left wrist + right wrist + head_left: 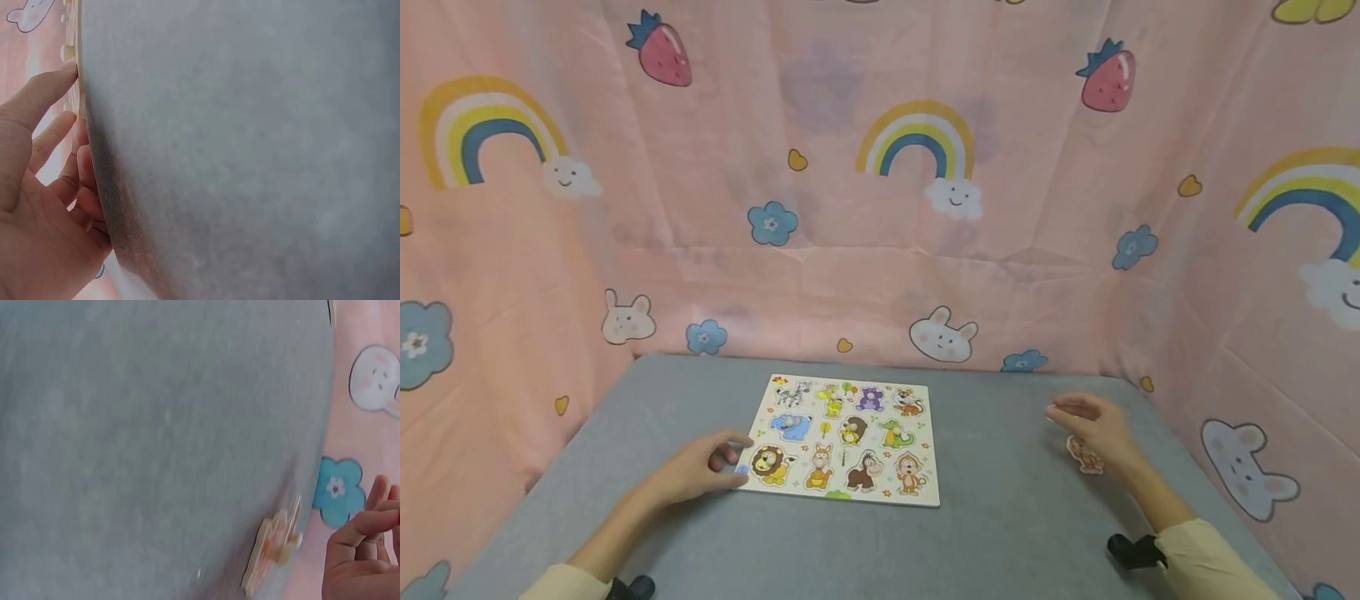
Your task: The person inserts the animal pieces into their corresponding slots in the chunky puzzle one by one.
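A white animal puzzle board [808, 496] lies on the grey table, its pictures including a lion [769, 465], an elephant [792, 427] and a crocodile [895, 434]. My left hand [696, 468] is at the board's left side, with thumb and fingertips touching its edge near the lower corner. My right hand [1097, 429] hovers over the right part of the table, fingers loosely bent. Partly under it in the head view lies an orange animal puzzle piece [1086, 457]. In the right wrist view this knobbed piece [265, 556] has a second thin piece [294, 515] just beyond it.
A pink cartoon-print curtain [865, 283] surrounds the table's back and sides. Bare grey table surface [992, 467] lies between the board and my right hand. Black wrist mounts [1135, 552] sit at both sleeves.
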Tool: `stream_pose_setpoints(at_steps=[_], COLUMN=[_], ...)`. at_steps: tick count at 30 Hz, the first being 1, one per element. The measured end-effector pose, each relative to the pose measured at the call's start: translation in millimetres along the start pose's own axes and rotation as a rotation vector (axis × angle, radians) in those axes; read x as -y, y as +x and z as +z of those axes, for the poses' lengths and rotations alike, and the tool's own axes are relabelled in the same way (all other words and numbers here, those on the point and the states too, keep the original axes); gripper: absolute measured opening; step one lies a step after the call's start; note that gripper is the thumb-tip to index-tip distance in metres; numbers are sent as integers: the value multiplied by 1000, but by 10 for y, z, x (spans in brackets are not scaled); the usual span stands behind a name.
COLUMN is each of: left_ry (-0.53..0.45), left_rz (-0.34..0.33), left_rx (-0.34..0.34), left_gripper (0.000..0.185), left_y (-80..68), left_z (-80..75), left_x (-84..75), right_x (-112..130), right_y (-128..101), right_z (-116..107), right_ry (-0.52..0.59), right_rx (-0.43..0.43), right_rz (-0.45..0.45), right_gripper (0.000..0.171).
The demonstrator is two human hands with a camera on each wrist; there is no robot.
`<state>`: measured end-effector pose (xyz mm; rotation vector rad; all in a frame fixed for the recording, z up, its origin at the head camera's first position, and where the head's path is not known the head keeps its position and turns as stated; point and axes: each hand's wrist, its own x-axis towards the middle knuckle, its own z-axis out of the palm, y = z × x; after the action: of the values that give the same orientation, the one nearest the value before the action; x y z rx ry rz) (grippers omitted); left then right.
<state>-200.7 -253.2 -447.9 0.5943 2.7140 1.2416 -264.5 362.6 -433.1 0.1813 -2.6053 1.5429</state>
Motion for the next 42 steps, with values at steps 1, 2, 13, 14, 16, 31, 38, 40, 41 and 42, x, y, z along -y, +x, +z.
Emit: stream_pose_setpoints(at_steps=[1, 2, 13, 14, 16, 31, 38, 40, 41, 42], left_ry=[1, 0, -9, -10, -12, -7, -16, -14, -15, -18], left_rz=[-3, -7, -18, -17, -16, -16, -12, -14, -12, -11], left_rx=[-1, -1, -4, -3, -4, 5, 5, 2, 2, 3], left_gripper=[50, 50, 50, 50, 50, 50, 50, 50, 49, 49], left_y=[-2, -3, -13, -14, -14, 8, 14, 16, 17, 18], left_z=[1, 2, -1, -3, -6, 1, 6, 8, 8, 9], left_x=[-1, -2, 2, 2, 3, 28, 41, 45, 45, 47], right_x=[-7, -21, -164, -177, -203, -448, -510, -511, -512, -514], right_y=[-3, 1, 97, 110, 142, 327, 370, 386, 396, 409], right_z=[-16, -37, -293, -301, -312, -341, -320, -306, -299, -292], right_ry=[5, 10, -54, -68, -104, -205, -235, -243, -245, -248], right_rx=[5, 12, -1, 0, -2, 9, 13, 15, 19, 21], right_rz=[8, 18, 61, 59, 63, 93, 97, 92, 85, 77], right_gripper=[48, 49, 53, 54, 57, 62, 62, 60, 58, 56])
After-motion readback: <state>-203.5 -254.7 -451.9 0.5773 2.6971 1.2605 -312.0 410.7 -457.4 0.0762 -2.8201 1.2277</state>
